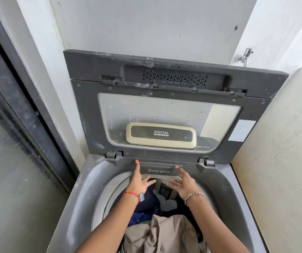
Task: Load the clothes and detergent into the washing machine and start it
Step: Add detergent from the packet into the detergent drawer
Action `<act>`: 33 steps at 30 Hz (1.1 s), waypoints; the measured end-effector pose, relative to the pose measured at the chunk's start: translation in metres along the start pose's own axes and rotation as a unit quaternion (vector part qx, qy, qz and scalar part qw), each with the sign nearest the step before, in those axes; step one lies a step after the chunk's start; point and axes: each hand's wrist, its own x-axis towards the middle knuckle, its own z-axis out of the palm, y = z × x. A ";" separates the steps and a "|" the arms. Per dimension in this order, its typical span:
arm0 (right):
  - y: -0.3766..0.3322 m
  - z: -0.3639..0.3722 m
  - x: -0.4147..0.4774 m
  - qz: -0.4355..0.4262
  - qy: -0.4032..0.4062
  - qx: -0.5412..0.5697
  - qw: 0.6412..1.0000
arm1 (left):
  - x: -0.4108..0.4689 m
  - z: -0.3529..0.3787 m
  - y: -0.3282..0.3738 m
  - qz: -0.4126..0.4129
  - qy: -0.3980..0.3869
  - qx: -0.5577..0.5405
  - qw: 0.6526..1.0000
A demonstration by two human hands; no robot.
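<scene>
A grey top-loading washing machine (84,181) stands with its folding lid (91,114) raised against the wall. Clothes (164,232) fill the drum: a beige garment in front, dark blue and grey pieces behind. At the drum's back rim sits a closed drawer marked "Detergent" (158,170). My left hand (139,181) is at the drawer's left end, index fingertip touching the rim beside it, fingers spread. My right hand (182,181) hovers at the drawer's right end, fingers apart. Neither hand holds anything. No detergent container is in view.
A glass sliding door with a dark frame (24,99) runs along the left. A beige low wall (278,161) stands close on the right. A water tap (245,54) is fixed to the white wall behind the lid.
</scene>
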 end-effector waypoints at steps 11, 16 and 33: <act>0.005 0.001 0.018 -0.023 0.000 0.112 0.993 | 0.022 -0.005 -0.018 0.075 0.063 -0.023 0.995; 0.006 0.001 0.018 -0.027 -0.008 0.130 0.991 | 0.019 0.002 -0.018 0.092 0.106 -0.022 0.990; 0.036 -0.030 -0.017 -0.012 -0.025 0.097 0.995 | -0.019 -0.032 -0.034 0.075 0.090 0.032 0.993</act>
